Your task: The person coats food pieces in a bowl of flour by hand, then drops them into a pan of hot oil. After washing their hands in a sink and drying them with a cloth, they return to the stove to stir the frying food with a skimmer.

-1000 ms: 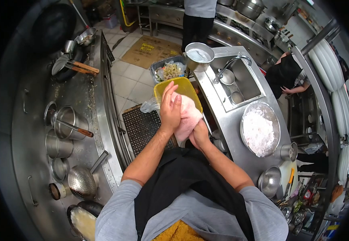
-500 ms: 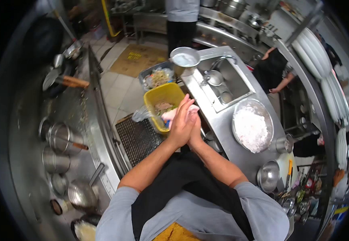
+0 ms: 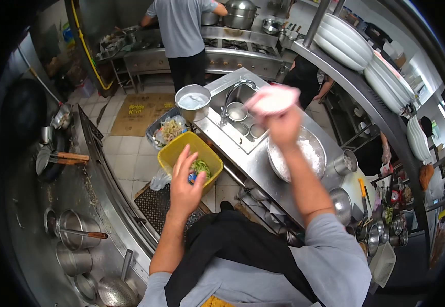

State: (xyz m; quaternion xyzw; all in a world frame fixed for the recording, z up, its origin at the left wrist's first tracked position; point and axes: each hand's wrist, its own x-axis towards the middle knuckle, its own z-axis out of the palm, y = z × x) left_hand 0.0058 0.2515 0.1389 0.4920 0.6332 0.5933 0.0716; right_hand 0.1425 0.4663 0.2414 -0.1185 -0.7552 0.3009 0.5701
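Note:
My left hand (image 3: 184, 187) is held above the yellow bin (image 3: 170, 152), palm inward with the fingers spread and nothing in them. Green scraps and something blue show inside the bin. Raised to the right, my right hand (image 3: 285, 127) grips a pink-and-white cloth (image 3: 273, 100), smeared by motion, which hangs near the sink corner. Below that hand is a metal bowl (image 3: 322, 143) of white powder, partly hidden by my forearm.
A steel counter holds the sink (image 3: 243, 94), a metal pot (image 3: 192, 98) and a small canister (image 3: 346, 162). Pots and a skimmer (image 3: 116, 290) stand on the left worktop. A person (image 3: 181, 36) works at the stove; stacked plates (image 3: 342, 41) sit on the right shelf.
My hands were pressed together over the yellow bin with the pink cloth by them. Now they are apart, and the right has swung up and right with the cloth. The view has shifted too.

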